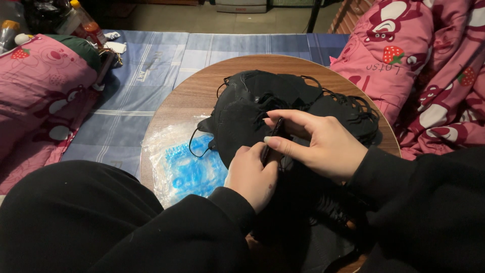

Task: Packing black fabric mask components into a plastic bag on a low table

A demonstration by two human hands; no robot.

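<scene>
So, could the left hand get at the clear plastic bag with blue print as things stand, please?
Probably yes: the plastic bag lies bare on the round table just beside the left hand, nothing between them, though both hands pinch a black mask.

Left hand's (pixel 251 174) fingertips behind the black face mask (pixel 237 126), bottles (pixel 83 20) cut off at the top edge
</scene>
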